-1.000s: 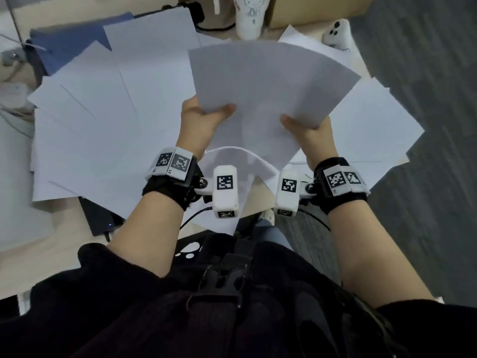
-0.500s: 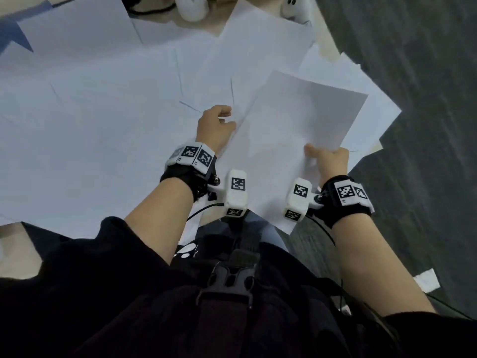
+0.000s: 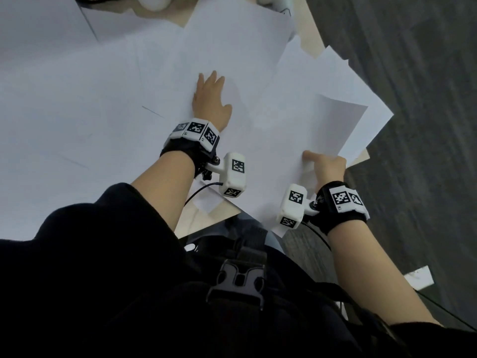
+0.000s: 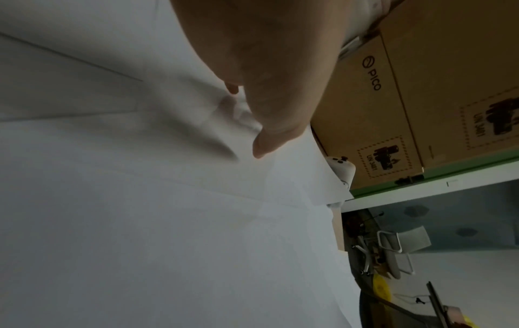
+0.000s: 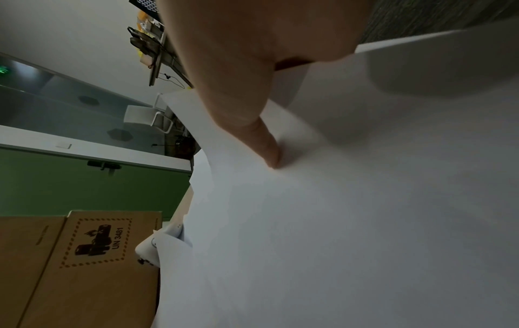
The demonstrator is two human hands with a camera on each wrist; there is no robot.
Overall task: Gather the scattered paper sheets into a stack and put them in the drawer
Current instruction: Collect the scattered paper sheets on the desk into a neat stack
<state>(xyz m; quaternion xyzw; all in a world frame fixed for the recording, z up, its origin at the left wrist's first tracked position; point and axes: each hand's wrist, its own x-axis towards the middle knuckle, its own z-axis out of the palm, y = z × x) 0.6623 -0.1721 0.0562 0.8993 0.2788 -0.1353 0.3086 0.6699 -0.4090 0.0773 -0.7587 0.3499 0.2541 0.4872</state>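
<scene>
Rightward, paper sheets point(image 3: 322, 81) overhang the counter point(image 3: 311, 34) edge; left hand point(image 3: 209, 99) is pressed flat on them, right hand point(image 3: 326, 167) pinches the held stack point(image 3: 296, 140).

Two hands point(image 3: 210, 99), many overlapping paper sheets point(image 3: 103, 99), two cardboard boxes point(image 4: 393, 111).

- Dark grey wood-grain floor point(image 3: 413, 73) runs along the right of the light wooden desk point(image 3: 309, 34).
- Brown cardboard boxes point(image 4: 421, 99) printed "PICO" and "UN 3481" stand at the desk's far edge.
- Behind them, a green partition point(image 5: 84, 184) with a white top.
- A white chair point(image 4: 401, 242) stands beyond.
- Plain pale wall point(image 5: 70, 33); dim, even light.
</scene>
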